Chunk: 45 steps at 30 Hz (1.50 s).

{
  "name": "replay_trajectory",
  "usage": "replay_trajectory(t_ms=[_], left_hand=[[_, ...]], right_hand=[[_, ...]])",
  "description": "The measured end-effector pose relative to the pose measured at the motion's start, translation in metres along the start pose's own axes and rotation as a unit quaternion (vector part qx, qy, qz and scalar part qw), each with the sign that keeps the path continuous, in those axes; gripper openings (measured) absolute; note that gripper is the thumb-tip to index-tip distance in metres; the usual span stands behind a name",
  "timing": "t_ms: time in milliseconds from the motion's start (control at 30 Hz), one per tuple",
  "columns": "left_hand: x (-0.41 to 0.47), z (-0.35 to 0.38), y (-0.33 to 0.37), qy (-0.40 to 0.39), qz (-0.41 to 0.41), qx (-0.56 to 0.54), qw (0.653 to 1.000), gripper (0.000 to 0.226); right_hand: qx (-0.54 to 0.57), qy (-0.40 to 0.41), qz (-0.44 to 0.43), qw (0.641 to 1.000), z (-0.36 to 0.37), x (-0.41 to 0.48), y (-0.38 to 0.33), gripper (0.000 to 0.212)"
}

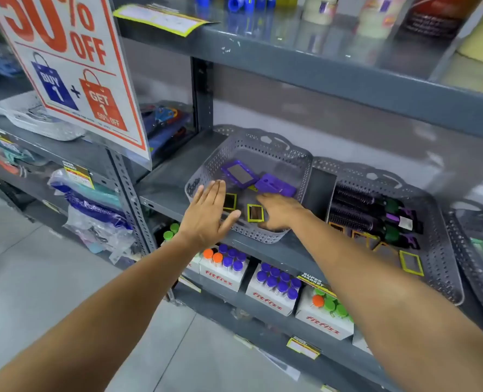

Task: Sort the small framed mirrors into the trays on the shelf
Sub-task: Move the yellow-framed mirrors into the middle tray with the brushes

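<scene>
- The grey shelf [178, 190] carries the work at chest height, and the sorting looks to me partly done rather than finished.
- My left tray [265, 154], a grey perforated basket, already holds two purple framed mirrors [241, 174] at the back and two yellow-green framed mirrors [255, 213] nearer the front.
- The right tray [443, 267] is still mixed: dark hair brushes [376, 213] fill its back, while one yellow-green mirror [411, 263] and what look like a few orange-framed ones lie at its front, so those seem left to sort.
- My left hand [209, 216] hovers flat at the left tray's front corner, fingers spread and released, holding nothing.
- My right hand [280, 212] reaches into the same tray, just beside a yellow-green mirror; its fingertips are hidden, so I cannot tell whether they grasp anything.
</scene>
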<state>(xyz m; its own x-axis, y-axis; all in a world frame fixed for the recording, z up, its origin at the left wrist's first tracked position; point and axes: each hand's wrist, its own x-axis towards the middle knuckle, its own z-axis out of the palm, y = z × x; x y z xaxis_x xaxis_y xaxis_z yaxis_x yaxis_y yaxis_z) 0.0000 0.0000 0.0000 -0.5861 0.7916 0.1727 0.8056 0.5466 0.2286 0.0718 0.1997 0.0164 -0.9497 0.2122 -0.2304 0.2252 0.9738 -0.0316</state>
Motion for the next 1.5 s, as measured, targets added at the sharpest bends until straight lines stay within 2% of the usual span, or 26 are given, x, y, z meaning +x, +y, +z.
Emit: replay_trajectory(t_ms=[133,333,500,633,833,967,1100,1200,1300,1500], left_hand=[[0.0,0.003,-0.002,0.032,0.003,0.007,0.999,0.082],[0.005,0.011,-0.006,0.067,0.01,-0.014,0.998,0.076],[0.005,0.01,-0.005,0.066,0.014,-0.011,0.998,0.075],[0.009,0.007,-0.005,0.034,0.018,0.002,0.999,0.072],[0.026,-0.006,0.02,0.004,0.084,0.018,0.996,0.065],[0.04,-0.008,0.059,0.001,0.132,0.012,0.991,0.074],[0.05,0.002,0.105,-0.002,0.172,0.0,0.985,0.079],[0.056,0.014,0.141,-0.008,0.188,-0.009,0.982,0.072],[0.059,0.028,0.176,-0.019,0.203,-0.015,0.979,0.066],[0.055,0.049,0.216,-0.041,0.196,-0.008,0.98,0.059]], right_hand=[[-0.009,-0.024,0.0,1.0,-0.002,0.006,0.0,0.066],[-0.007,-0.01,0.002,1.0,0.001,0.007,0.004,0.049],[0.007,-0.007,-0.002,1.0,0.001,0.007,0.002,0.035],[0.036,0.012,-0.011,0.999,-0.007,0.0,0.004,0.02],[0.045,0.059,0.01,0.997,-0.041,-0.02,0.025,0.024],[0.05,0.077,0.05,0.994,-0.057,-0.053,0.059,0.029],[0.071,0.085,0.096,0.989,-0.062,-0.101,0.104,0.023],[0.085,0.075,0.139,0.984,-0.057,-0.14,0.139,0.023],[0.08,0.053,0.175,0.98,-0.044,-0.177,0.167,0.033],[0.094,0.004,0.193,0.977,-0.002,-0.222,0.191,0.031]])
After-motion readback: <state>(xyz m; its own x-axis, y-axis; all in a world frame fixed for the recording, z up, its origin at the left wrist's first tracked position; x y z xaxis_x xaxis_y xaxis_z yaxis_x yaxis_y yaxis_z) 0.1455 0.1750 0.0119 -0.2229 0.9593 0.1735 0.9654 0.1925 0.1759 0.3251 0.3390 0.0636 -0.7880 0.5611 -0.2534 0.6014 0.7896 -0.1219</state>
